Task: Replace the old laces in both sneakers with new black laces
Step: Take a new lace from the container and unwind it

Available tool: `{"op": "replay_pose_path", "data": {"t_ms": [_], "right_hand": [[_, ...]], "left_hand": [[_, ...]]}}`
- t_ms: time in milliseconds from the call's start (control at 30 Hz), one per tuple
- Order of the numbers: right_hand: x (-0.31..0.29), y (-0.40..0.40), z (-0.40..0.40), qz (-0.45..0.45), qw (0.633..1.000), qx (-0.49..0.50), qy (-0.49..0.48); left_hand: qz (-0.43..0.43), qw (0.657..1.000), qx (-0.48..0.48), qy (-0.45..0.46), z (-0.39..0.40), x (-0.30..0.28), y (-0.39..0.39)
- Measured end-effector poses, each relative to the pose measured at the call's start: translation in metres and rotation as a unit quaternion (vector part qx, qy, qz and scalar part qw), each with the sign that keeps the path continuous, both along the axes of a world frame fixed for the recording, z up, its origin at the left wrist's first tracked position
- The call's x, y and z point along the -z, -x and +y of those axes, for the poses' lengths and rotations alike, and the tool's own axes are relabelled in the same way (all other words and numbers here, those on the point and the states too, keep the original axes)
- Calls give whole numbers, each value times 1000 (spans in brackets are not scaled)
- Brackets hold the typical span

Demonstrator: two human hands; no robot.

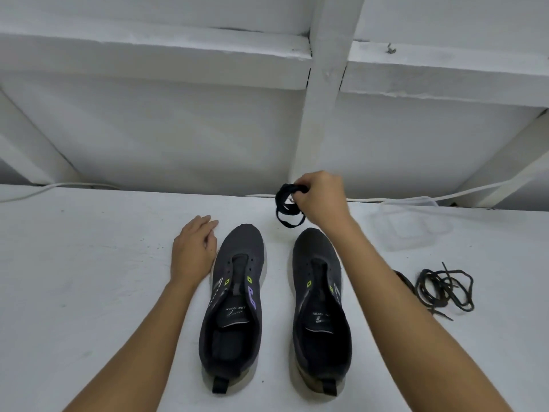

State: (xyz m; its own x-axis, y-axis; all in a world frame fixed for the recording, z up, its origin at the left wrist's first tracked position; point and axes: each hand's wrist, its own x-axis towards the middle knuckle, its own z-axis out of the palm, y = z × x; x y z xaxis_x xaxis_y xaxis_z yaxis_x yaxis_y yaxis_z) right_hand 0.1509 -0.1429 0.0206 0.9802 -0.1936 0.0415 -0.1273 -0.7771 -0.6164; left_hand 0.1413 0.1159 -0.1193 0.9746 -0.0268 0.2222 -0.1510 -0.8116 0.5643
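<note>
Both sneakers (231,307) (320,310) nearest me on counter (89,292), eyelets bare. Old laces (442,288) heaped at right. My right hand (319,199) pinches bundled new lace (286,205) beyond toes. Left hand (193,248) flat, relaxed, holding nothing. Threading both shoes remains.

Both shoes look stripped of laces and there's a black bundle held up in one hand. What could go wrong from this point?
1. The new black lace bundle gripped in the right hand is still coiled; pulled carelessly, it may knot.
2. The old laces lie loose on the table to the right and are dark too, so they could be mistaken for the new ones.
3. The left hand only rests beside the left sneaker, so that shoe may slide during threading.
</note>
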Motion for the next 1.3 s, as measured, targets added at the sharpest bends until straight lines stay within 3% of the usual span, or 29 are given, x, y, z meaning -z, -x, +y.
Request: {"op": "replay_pose_path", "data": {"t_ms": [167,367,500,633,733,867,1033,1300], "right_hand": [[41,-16,31,55,997,30,44],[69,-12,37,126,980,-22,152],[67,-11,29,135,982,-24,127],[58,-9,18,132,988,-11,85],[56,-7,10,118,989,-14,85],[59,-3,3,105,990,-25,94],[65,-2,0,96,989,-42,103],[61,0,-6,101,991,-54,69]], "left_hand": [[1,1000,0,1,0,0,0],[4,1000,-6,-1,-1,-5,-1],[83,996,-28,36,-10,-29,-12],[154,982,32,107,-33,-63,-23],[211,971,95,66,-52,-71,-30],[249,963,101,29,-69,-69,-39],[237,968,67,-52,-84,-72,-44],[170,982,84,5,-72,-90,-46]]}}
